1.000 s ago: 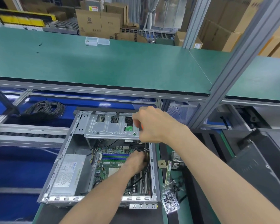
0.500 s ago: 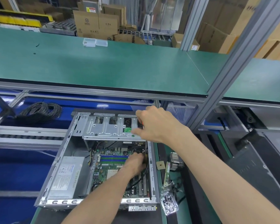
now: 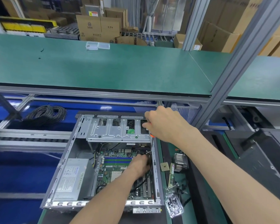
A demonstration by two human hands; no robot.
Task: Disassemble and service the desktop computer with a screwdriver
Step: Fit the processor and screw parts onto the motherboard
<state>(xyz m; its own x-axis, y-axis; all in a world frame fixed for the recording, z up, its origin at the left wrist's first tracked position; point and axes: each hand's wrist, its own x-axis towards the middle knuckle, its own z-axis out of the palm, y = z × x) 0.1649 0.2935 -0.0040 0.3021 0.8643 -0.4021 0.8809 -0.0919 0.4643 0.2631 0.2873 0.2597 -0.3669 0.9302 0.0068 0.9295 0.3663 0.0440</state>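
- Green table [image 3: 103, 70] — cardboard boxes [image 3: 99, 28] behind.
- Open desktop computer [image 3: 81, 167], motherboard [image 3: 116, 168] exposed.
- Right hand [image 3: 165, 125] grips screwdriver [image 3: 152, 143]; left hand [image 3: 140, 164] inside — fingers hidden, grip unclear.

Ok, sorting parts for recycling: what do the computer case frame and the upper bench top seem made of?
The computer case looks like bare stamped sheet steel: dull silver, with punched slots and pressed ribs on the drive cage. The bench top carries a matte green mat, probably rubber or vinyl, with a dark edge.
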